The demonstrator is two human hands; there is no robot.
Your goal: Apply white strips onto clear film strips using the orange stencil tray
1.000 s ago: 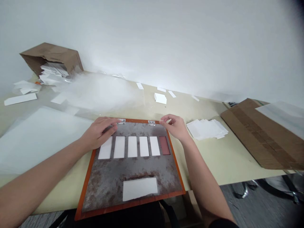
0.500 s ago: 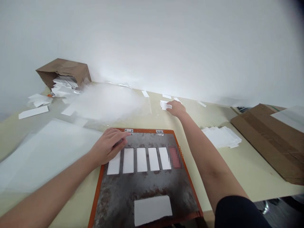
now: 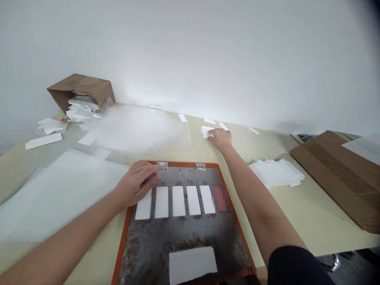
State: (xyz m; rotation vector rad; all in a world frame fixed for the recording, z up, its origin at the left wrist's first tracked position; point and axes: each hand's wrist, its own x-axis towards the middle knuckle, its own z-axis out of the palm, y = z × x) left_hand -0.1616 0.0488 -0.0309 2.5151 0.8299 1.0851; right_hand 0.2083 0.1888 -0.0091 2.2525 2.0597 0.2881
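My left hand [image 3: 135,184] rests with curled fingers on the top left of a rusty metal plate [image 3: 181,233] framed in orange wood [image 3: 123,245], holding nothing. Below its fingers, several white strips [image 3: 178,201] lie side by side in slots, and a blurred reddish strip [image 3: 220,198] lies at the right end. A white rectangle [image 3: 192,265] sits near the plate's front edge. My right hand [image 3: 220,139] reaches past the plate to a small stack of white paper slips [image 3: 206,132]. Its fingers cover the stack's right part.
A tipped brown paper bag [image 3: 81,89] spills white papers at the back left. Loose white slips [image 3: 44,140] lie around it. A translucent sheet [image 3: 56,198] lies at the left, a white paper pile [image 3: 276,173] to the right, and flattened cardboard [image 3: 335,178] beyond it.
My right hand has moved from the plate's top edge out to the paper stack and stays there over the last half second. My left hand has barely moved. The view has tilted up slightly.
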